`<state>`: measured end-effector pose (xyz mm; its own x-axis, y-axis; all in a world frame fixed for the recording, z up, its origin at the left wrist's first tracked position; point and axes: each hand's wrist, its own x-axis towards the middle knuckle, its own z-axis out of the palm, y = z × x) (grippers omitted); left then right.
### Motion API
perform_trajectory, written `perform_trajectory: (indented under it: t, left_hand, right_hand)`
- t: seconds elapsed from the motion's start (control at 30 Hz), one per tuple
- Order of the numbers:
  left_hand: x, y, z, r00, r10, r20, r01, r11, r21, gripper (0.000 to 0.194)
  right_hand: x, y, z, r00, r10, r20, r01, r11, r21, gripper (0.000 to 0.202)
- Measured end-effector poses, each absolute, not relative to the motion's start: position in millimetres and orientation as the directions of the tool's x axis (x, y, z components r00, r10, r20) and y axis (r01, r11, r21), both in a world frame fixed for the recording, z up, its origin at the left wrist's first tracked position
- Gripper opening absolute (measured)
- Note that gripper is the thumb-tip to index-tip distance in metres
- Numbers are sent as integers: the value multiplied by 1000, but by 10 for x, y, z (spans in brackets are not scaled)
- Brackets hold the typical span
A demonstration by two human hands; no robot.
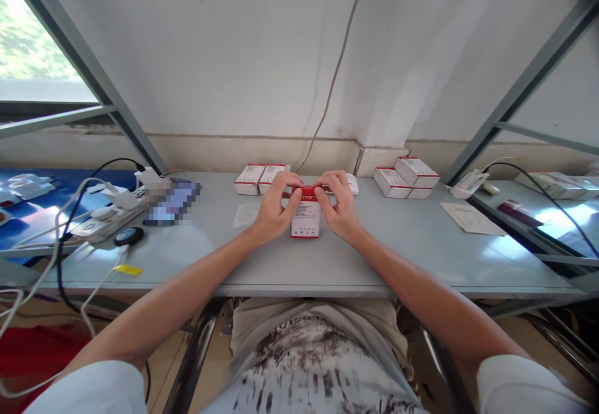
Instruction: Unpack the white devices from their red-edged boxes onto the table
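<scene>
A small white box with a red top edge (306, 219) stands upright on the grey table, its printed face toward me. My left hand (277, 207) grips its upper left corner, the thumb on the front and the fingers curled behind. On the upper right corner, my right hand (339, 205) holds it in the same way. Behind my right hand, a white rounded object (352, 184) is partly hidden. A clear plastic piece (245, 215) lies flat to the left of my left hand.
Two white-and-red boxes (249, 178) sit at the back, left of centre, and three more (416, 172) are stacked back right. A phone (173, 203), a power strip (107, 221) with cables and a black round device (128, 236) lie left. Paper (472, 218) lies right.
</scene>
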<state>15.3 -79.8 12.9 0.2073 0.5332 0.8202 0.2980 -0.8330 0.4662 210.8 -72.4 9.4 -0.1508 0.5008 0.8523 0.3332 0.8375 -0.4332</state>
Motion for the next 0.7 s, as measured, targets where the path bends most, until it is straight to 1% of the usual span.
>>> perform_trajectory:
  t: [0.13, 0.23, 0.3, 0.4, 0.47, 0.53, 0.6, 0.7]
  left_hand:
    - [144, -791, 124, 244, 526, 815, 308, -839, 449, 22]
    - [132, -770, 106, 254, 539, 803, 325, -830, 454, 22]
    - [120, -749, 91, 289, 538, 792, 340, -831, 441, 23]
    - [104, -733, 82, 374, 560, 739, 353, -823, 445, 34]
    - [99, -740, 85, 385, 612, 691, 358, -789, 499, 40]
    - [103, -748, 85, 338, 677, 654, 358, -735, 576, 43]
    - [111, -735, 77, 242, 738, 630, 346, -672, 655, 45]
    - [112, -649, 51, -6, 794, 607, 318, -574, 754, 43]
  right_hand:
    - [2101, -717, 90, -167, 466, 869, 288, 866, -409, 19]
    - [2095, -709, 73, -175, 484, 858, 290, 858, -425, 18]
    - [2096, -697, 56, -178, 499, 848, 307, 847, -434, 18]
    - [2095, -676, 31, -176, 518, 837, 336, 831, -444, 18]
    - [2091, -666, 20, -171, 537, 826, 360, 814, -455, 19]
    - [2090, -662, 13, -166, 555, 815, 369, 801, -471, 21]
    - [2093, -661, 6, -166, 571, 804, 359, 794, -490, 24]
    - [2105, -660, -2, -216, 588, 779, 371, 788, -492, 38]
